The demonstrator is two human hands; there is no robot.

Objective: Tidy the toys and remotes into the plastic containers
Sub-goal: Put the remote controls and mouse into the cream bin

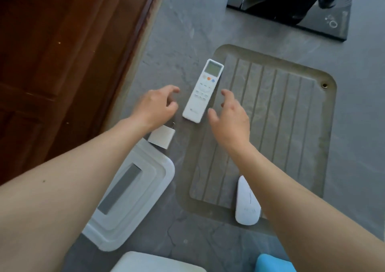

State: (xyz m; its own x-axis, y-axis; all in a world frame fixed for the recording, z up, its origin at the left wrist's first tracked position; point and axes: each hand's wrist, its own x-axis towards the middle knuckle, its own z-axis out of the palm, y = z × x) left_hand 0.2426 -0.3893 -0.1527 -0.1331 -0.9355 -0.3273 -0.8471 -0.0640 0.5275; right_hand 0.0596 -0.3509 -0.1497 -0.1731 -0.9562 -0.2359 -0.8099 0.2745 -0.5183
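Note:
A white air-conditioner remote (203,90) lies face up on the grey counter, at the left rim of the grooved draining area. My left hand (155,106) hovers just left of it, fingers loosely curled, holding nothing. My right hand (229,115) hovers just right of it, fingers spread and relaxed, not touching it. A white computer mouse (246,204) lies near the front of the draining area, under my right forearm. A clear plastic container lid (133,192) lies flat under my left forearm. A white plug adapter (161,136) sits beside my left wrist.
A dark wooden door (62,63) runs along the left. A black induction hob (291,7) with a dark pot sits at the back right. A white container rim (156,261) and a blue object (275,263) show at the bottom edge.

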